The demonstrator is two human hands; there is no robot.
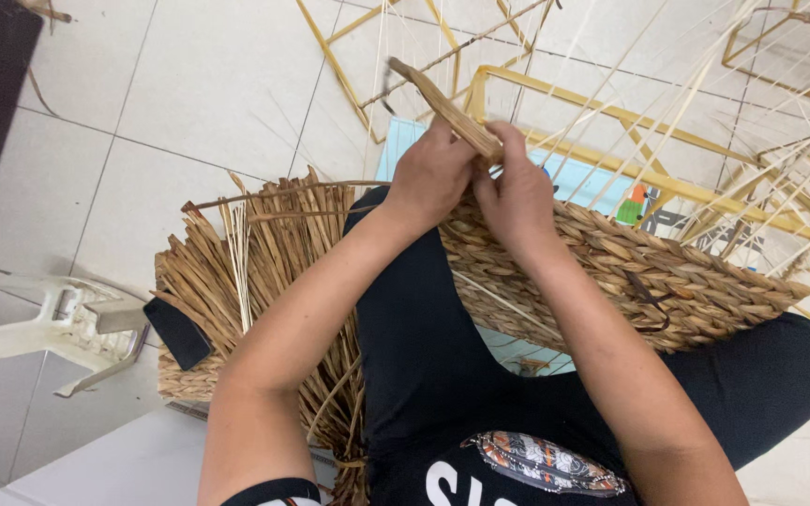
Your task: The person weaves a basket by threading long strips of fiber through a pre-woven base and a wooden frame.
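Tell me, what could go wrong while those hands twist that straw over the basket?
The twisted straw strand is pinched between the left hand and the right hand; if either grip loosens, the twist may unwind. The thin pale reeds stick up close by and could poke or catch a hand. The woven basket only rests on the lap, so it might slide off.

1. The woven basket (630,267) was coarse, matt braided straw, tan and rough.
2. The twisted strand (447,108) looked dry and fibrous.
3. The loose bundle of dried leaves (255,253) was papery and dull.
4. The frame (602,112) carried smooth yellow paint.
5. The floor tiles (208,84) were pale and faintly glossy.
6. The stool (58,333) was white plastic.
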